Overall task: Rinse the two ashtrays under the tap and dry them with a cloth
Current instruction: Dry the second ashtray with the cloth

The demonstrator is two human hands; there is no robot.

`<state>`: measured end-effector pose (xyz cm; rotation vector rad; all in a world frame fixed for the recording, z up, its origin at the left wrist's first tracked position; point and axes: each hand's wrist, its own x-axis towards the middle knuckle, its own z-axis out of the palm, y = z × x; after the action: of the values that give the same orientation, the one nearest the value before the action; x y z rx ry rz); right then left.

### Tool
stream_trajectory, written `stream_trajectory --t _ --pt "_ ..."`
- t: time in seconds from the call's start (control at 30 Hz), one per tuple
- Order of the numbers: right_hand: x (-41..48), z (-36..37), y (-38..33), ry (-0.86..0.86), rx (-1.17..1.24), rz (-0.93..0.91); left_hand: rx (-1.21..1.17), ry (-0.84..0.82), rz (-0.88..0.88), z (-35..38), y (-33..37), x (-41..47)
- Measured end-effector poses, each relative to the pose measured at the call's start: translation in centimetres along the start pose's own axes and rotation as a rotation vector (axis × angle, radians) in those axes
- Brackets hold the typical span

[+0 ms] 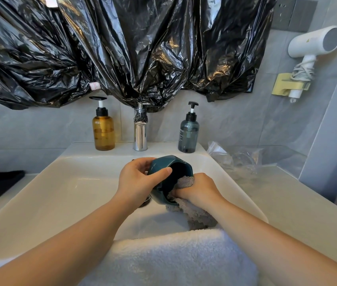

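Left hand (137, 178) is gripping the tilted ashtray (167, 178) over the sink (60, 188), thumb across its rim. Right hand (199, 187) is clutching the grey cloth (186, 182), pressing it into the ashtray's opening. Open basin is lying left of both hands; a white towel (173, 259) is covering the near edge.

The ashtray (169, 161) was plain dark teal; the cloth (194, 211) grey; the towel (173, 259) and sink (60, 193) white; the plastic sheeting (122, 48) glossy black; the left pump bottle (103, 133) amber, black-topped; the right pump bottle (188, 135) smoky blue-grey; the tap (140, 135) chrome; the hairdryer (313, 42) white, its holder (285, 87) pale yellow; the wall tiles (235, 124) grey.
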<state>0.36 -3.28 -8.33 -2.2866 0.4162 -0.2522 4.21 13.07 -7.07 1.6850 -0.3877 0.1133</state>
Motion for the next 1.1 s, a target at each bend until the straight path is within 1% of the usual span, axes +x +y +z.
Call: stream_trajectory --t 0.17,0.23,0.4,0.53,0.6,0.67,0.8,0.93,1.0,1.1 --pt "0.1 -0.1 0.0 0.125 -0.191 -0.123 0.025 -0.001 0.010 0.2 0.3 -0.2" --pt "0.4 -0.1 0.1 0.162 -0.207 -0.162 0.021 -0.010 0.017 0.1 0.3 -0.2" --pt "0.6 -0.7 0.4 0.136 -0.060 -0.135 0.041 -0.043 -0.027 -0.1 0.1 -0.1" --pt "0.7 -0.9 0.4 0.156 0.074 -0.079 0.069 -0.161 -0.083 0.2 -0.1 -0.3" --pt "0.9 -0.9 0.5 0.177 0.142 -0.041 0.090 -0.163 -0.103 0.5 -0.1 -0.4" --pt "1.0 -0.8 0.6 0.176 0.148 -0.028 0.111 -0.136 -0.079 0.6 -0.1 -0.5" --pt "0.8 -0.6 0.3 0.169 0.015 -0.071 0.199 -0.125 0.011 0.4 0.2 -0.6" --pt "0.7 -0.8 0.2 0.273 -0.169 -0.202 0.288 -0.142 0.067 -0.3 0.6 -0.7" --pt "0.6 -0.9 0.3 0.286 -0.188 -0.234 0.293 -0.158 0.063 -0.5 0.6 -0.7" --pt "0.4 -1.0 0.3 0.242 -0.115 -0.236 0.226 -0.156 0.020 -0.5 0.5 -0.6"
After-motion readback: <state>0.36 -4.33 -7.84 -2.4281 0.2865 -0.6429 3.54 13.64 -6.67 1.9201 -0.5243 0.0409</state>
